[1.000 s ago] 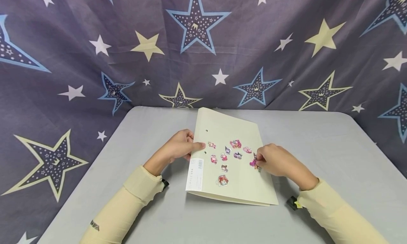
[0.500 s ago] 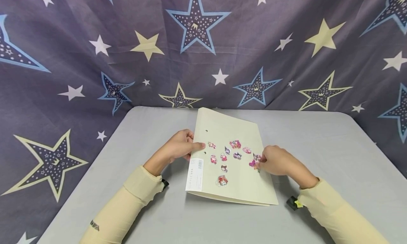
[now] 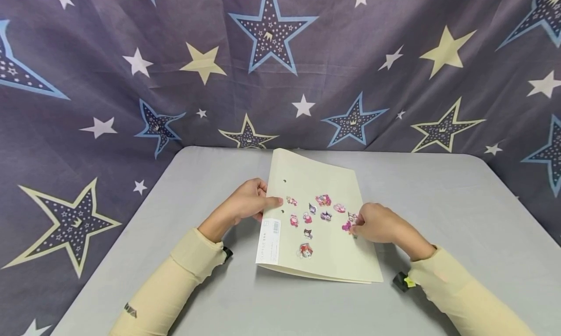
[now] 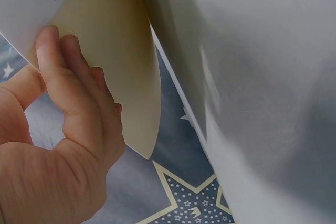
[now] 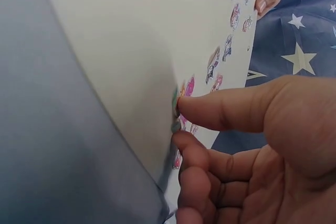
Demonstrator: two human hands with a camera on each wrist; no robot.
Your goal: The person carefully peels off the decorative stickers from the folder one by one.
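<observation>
A cream paper folder (image 3: 324, 258) stands tilted over the table, with several small glossy character stickers (image 3: 308, 218) on its cover. My left hand (image 3: 250, 199) grips the folder's left edge, thumb on the cover and fingers behind, as the left wrist view shows. At the cover's right side, my right hand (image 3: 380, 223) pinches a small pink and green sticker (image 5: 176, 113) between thumb and index finger, against the cover. The other fingers of that hand are curled. Beside it sits a sticker with a dark figure (image 3: 352, 217). My fingertips partly hide the pinched sticker.
The grey table (image 3: 442, 204) extends around the folder, with its rounded far edge against a dark star-patterned cloth (image 3: 377, 48). A white label with a barcode (image 3: 269, 241) is on the folder's lower left. Two small holes run near its left edge.
My right hand has shifted slightly down and outward, exposing more of the stickers beside it. The cover has flexed a little, and its stickers sit slightly lower. My left hand keeps its grip.
</observation>
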